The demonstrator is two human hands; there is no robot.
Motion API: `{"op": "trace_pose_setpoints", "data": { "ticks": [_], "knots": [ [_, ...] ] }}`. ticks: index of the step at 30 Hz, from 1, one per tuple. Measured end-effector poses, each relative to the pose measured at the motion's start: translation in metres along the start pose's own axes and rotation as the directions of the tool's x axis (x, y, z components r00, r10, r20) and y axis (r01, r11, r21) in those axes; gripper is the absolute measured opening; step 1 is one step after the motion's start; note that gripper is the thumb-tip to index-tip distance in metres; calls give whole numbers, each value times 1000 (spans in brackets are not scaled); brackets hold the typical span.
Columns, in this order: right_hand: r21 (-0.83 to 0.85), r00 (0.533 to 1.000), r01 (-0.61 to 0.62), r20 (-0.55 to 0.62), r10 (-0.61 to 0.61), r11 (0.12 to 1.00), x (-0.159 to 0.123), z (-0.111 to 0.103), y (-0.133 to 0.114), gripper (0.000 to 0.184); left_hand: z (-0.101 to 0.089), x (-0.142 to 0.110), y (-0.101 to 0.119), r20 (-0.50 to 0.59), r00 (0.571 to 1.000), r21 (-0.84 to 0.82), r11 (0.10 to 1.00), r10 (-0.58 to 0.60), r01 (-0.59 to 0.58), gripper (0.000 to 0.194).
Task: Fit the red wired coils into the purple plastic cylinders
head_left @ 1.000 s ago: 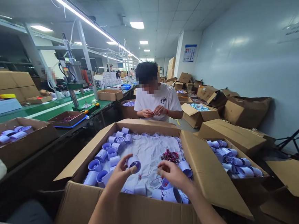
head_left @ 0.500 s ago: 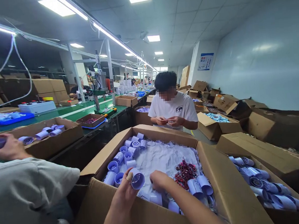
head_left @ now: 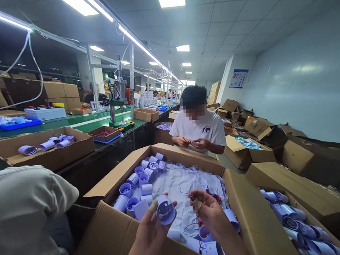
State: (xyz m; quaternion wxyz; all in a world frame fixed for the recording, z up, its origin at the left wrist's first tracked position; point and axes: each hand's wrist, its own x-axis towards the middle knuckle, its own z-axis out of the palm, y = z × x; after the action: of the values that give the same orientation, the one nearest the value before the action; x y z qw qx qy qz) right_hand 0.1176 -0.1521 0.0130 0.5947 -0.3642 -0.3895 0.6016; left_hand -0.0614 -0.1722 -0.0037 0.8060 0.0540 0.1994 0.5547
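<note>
My left hand (head_left: 152, 232) grips a short pale-purple plastic cylinder (head_left: 165, 211) and holds it up with its open end facing me. My right hand (head_left: 209, 212) is beside it, fingers pinched on a small wired part (head_left: 194, 198) with thin dark leads. Both hands hover over a large open cardboard box (head_left: 113, 230). The box holds several more purple cylinders (head_left: 138, 178) on a white sheet (head_left: 180, 181), plus a tangle of red-and-black wired parts (head_left: 213, 195).
A person in a white T-shirt (head_left: 197, 130) sits across the box, handling small parts. Another person's grey sleeve (head_left: 20, 210) is at my left. A second box of cylinders (head_left: 298, 221) is at my right; a green conveyor bench (head_left: 78, 125) with boxes and a press runs along the left.
My left hand has lifted the cylinder higher and turned its open end toward me. My right hand came up out of the box pinching a wired part. The neighbour's hand has left view.
</note>
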Motion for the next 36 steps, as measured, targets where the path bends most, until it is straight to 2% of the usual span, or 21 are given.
{"op": "trace_pose_setpoints", "data": {
  "ticks": [2,4,7,11,16,21,27,29,33,36],
  "knots": [
    [114,999,-33,22,30,993,-12,1,-3,37,0,-4,-8,187,979,49,996,-84,76,40],
    [186,995,-94,50,86,978,-21,1,-4,36,2,-8,-14,337,930,102,988,-143,115,50],
    [255,985,-164,97,144,953,-28,-3,-3,35,8,-11,-19,432,889,160,983,-151,89,54],
    [318,977,-187,162,140,930,-32,-13,6,36,7,-6,-21,400,907,195,979,-129,53,54],
    [400,975,-174,196,101,900,-34,-19,23,44,5,-3,-22,344,931,179,982,-124,65,58],
    [427,982,-106,188,26,898,-37,-18,26,33,14,-5,-22,276,954,157,985,-113,71,61],
    [383,981,-129,181,63,915,-42,-21,29,32,20,-4,-20,265,961,134,990,-77,43,64],
    [392,989,-111,132,64,913,-41,-21,30,32,19,-4,-19,266,959,162,985,-94,52,63],
    [459,994,11,-99,39,888,-38,-25,19,33,8,2,-21,194,973,191,977,-127,90,54],
    [449,994,70,-103,-25,891,-44,-29,5,34,0,10,-26,105,992,79,995,-65,56,45]
  ]
}}
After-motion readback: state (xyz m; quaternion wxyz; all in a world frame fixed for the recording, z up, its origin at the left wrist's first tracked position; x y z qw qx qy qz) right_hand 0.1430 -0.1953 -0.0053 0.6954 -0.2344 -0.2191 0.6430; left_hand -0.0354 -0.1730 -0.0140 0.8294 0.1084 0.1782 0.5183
